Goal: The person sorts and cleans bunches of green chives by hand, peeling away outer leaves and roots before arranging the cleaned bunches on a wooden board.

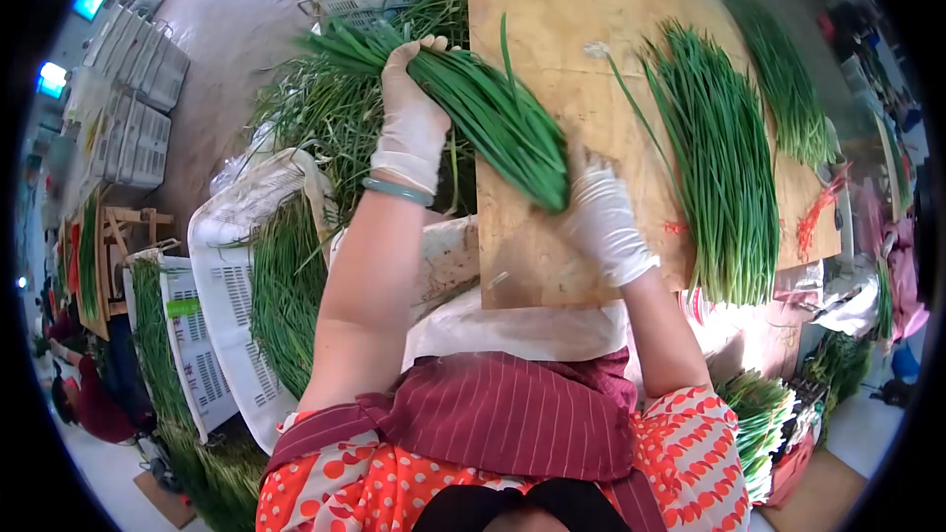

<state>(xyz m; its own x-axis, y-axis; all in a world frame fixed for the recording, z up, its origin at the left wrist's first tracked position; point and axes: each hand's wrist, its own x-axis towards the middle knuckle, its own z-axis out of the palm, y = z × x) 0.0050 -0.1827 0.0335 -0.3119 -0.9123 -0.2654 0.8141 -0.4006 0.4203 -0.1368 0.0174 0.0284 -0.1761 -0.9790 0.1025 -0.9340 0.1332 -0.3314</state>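
Observation:
My left hand (414, 84), in a whitish glove, is wrapped round a bundle of long green stalks (493, 118) over the left edge of the wooden board (552, 30). The bundle slants down to the right, its lower end over the board. Beside that lower end is my right hand (596, 202), gloved too and smeared by motion, so its fingers are unclear. A larger pile of green stalks (719, 163) lies on the right part of the board, and another bunch (783, 79) lies beyond it. Red ties (823, 212) lie near the board's right edge.
Loose stalks (315, 99) are heaped left of the board. White plastic crates (232, 286) with greens stand at the left, and stacked crates (133, 143) stand farther back. Another person (99, 399) is at the far left. Cut bunches (759, 424) stand at the lower right.

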